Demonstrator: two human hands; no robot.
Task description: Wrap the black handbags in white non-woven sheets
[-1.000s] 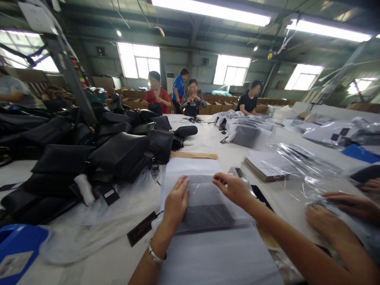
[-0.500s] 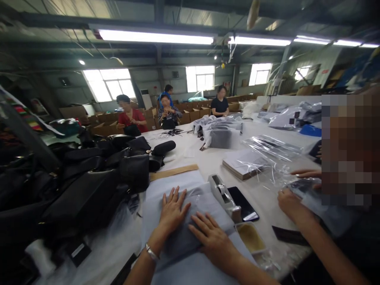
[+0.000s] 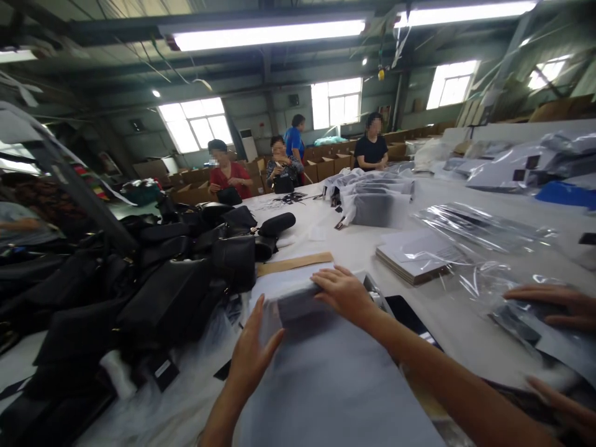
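A dark, boxy item wrapped in thin white paper (image 3: 298, 316) stands up slightly on a large white sheet in front of me. At its left side is my left hand (image 3: 251, 351), fingers stretched and thumb apart, edge-on against the paper. My right hand (image 3: 347, 298) lies across the bundle's far right top edge, with its fingers extended over the paper. Whether the right fingertips pinch any paper cannot be made out. Partly behind my right forearm are a grey tape dispenser (image 3: 372, 288) and a black phone (image 3: 407, 320).
Black bags (image 3: 162, 298) are heaped on the left. Rightward lie a stack of boards (image 3: 410, 264), clear plastic sleeves (image 3: 475, 226) and a co-worker's hand (image 3: 554, 304) on plastic. Paper-wrapped bags (image 3: 372, 202) stand farther back, and a brown strip (image 3: 295, 264) lies beyond the sheet.
Both hands lay flat on the bundle before. Now the bundle is raised, my left hand is at its left side and my right hand has moved to its far edge. The view has shifted left.
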